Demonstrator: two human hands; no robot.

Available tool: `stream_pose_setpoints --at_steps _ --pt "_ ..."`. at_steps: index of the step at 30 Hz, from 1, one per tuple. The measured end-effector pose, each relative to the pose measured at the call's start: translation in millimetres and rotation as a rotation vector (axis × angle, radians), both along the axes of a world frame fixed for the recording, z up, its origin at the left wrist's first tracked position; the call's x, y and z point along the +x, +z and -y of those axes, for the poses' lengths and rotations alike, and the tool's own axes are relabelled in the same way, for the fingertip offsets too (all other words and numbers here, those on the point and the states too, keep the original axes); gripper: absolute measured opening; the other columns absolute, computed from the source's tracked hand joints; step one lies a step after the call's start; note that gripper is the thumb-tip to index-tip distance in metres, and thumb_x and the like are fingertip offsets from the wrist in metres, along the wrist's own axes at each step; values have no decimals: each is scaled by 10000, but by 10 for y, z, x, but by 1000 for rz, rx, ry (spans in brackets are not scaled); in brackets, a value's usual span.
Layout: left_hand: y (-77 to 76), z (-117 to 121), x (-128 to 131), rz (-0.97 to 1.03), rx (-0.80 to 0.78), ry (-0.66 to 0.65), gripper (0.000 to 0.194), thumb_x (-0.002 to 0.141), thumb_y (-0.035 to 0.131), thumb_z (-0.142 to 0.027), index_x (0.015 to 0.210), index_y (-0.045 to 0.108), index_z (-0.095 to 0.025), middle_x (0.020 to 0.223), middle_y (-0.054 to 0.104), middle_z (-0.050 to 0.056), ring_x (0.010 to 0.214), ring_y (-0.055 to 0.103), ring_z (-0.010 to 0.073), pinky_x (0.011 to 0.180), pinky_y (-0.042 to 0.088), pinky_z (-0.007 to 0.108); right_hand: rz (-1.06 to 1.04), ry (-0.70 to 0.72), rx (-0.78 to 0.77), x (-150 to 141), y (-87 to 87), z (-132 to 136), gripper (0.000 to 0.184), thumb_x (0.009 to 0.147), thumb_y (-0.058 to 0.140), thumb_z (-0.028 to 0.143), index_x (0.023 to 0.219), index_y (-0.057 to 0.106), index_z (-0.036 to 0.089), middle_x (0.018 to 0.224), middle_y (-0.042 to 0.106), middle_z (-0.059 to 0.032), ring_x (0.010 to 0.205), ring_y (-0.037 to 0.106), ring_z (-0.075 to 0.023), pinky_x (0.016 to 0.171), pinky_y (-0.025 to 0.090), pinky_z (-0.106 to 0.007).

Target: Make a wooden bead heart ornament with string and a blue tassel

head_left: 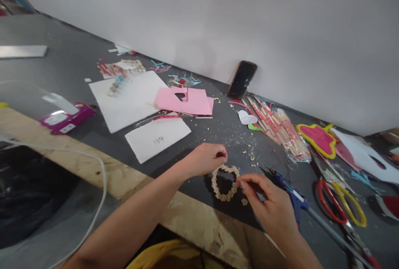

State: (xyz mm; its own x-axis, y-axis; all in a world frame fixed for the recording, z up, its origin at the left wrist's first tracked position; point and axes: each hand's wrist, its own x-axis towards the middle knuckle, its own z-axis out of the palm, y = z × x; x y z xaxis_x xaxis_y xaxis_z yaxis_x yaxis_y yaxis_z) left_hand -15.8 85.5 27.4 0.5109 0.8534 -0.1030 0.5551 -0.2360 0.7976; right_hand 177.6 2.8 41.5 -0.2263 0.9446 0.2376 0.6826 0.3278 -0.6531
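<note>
One cluster lies lower right of the ring, nearer the right hand, pinching the ring's right edge. The left hand curls shut above, contents unclear.

Beige beaded heart ring, flat on dark tabletop

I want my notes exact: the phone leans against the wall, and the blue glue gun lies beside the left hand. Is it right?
Not quite: the head view shows the glue gun beside the right hand, not the left hand. The phone does lean against the wall.
</note>
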Motion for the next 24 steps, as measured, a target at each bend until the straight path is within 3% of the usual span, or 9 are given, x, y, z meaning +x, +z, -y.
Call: stream_pose_setpoints --at_steps 7,14,24 --pt "33 12 8 2 -4 -22 147 812 495 -263 818 630 -204 746 654 -17 685 573 133 598 367 214 79 31 44 35 -35 16 87 852 544 190 867 620 230 765 690 23 649 634 -101 608 478 -179" --pt "33 14 7 2 -4 -33 154 818 485 -259 824 628 -202 746 651 -17 691 573 134 603 372 214 228 152 98 -33 -121 22 149 855 503 159 855 640 217 764 702 -11 686 653 -141 636 486 -242" --pt "36 17 1 5 -8 -34 146 812 489 -247 814 628 -204 763 662 -11 707 578 143 607 369 222 129 136 149 -52 5 36 113 856 521 159 894 607 222 806 700 -15 732 659 -139 677 501 -238"
